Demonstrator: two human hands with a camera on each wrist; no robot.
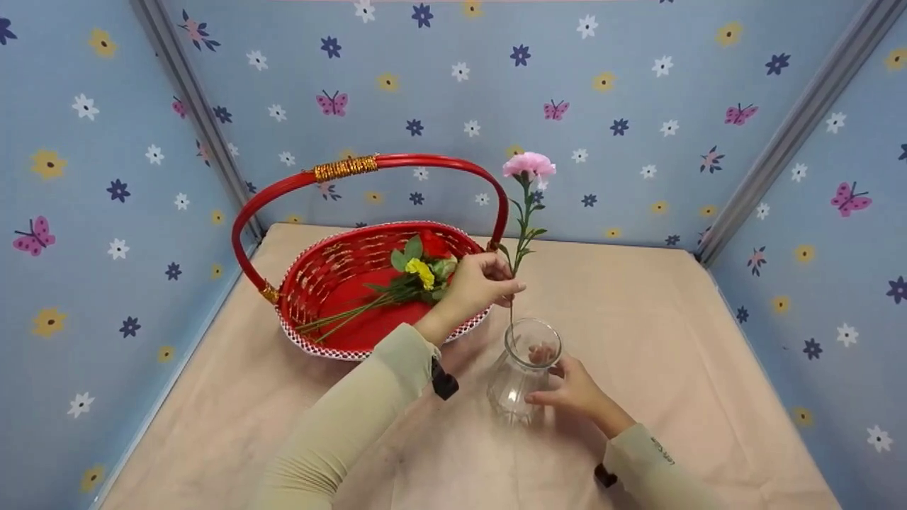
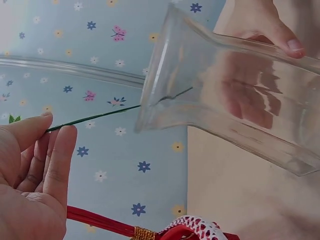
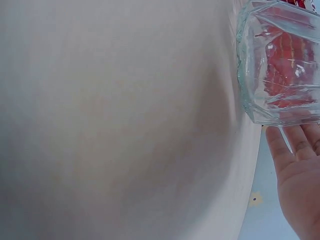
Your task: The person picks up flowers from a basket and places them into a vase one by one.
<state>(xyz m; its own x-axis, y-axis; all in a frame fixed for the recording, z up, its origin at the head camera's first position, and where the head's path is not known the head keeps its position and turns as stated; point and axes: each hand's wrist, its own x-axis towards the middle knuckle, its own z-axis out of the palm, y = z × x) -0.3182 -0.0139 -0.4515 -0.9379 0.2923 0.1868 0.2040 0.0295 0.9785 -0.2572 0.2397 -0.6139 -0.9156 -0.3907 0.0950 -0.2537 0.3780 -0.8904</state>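
My left hand [image 1: 482, 283] pinches the thin green stem of a pink carnation [image 1: 529, 166] between thumb and fingers. The flower stands upright above the hand, and the stem's lower end reaches down inside the mouth of a clear glass vase [image 1: 511, 386]. In the left wrist view, the stem tip [image 2: 181, 93] shows through the vase's flared neck. My right hand [image 1: 577, 389] holds the vase from its right side, thumb in front and fingers behind the glass. The right wrist view shows those fingers [image 3: 300, 145] along the faceted glass near its base.
A red woven basket [image 1: 301, 283] with a tall arched handle stands to the left. Inside it lie a red rose [image 1: 434, 246], a yellow flower [image 1: 421, 273] and green stems. A pale cloth [image 1: 638, 319] covers the table, with patterned blue panels [image 1: 489, 85] around three sides.
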